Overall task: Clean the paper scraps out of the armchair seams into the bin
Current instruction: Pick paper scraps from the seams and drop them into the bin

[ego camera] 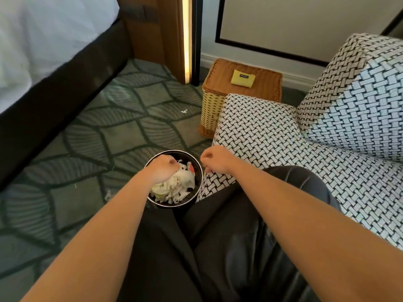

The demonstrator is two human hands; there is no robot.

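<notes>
- A round black bin with a shiny rim (pixel 161 205) stands on the green leaf-patterned carpet (pixel 113 131), just beside the front corner of the armchair and between the person's knees and the open floor.
- A heap of white torn paper scraps (pixel 182 185) fills much of the bin, with a bit of red and a yellowish piece among them.
- The left hand (pixel 162 168) hangs over the bin's mouth, knuckles up and fingers curled downward against the top of the heap; whether they pinch a scrap or only touch the paper cannot be told.
- The right hand (pixel 214 160) hovers above the edge of the seat, just right of the bin, fingers curled into a loose fist with the tips drawn together; anything between them is too small to make out.
- The armchair with black-and-white woven-pattern upholstery (pixel 261 131) sits to the right, its thick block cushion (pixel 359 94) rising behind the seat.
- The person's black trousers (pixel 218 247) rest across the seat's front.
- One small white scrap (pixel 184 111) lies on the carpet well apart from the bin.
- A square wicker basket with a brown lid (pixel 259 87) stands behind the armchair, a flat yellow pouch (pixel 240 77) lying on the lid.
- A bed with white sheets (pixel 32 40) and a dark frame (pixel 54 101) runs along the left.
</notes>
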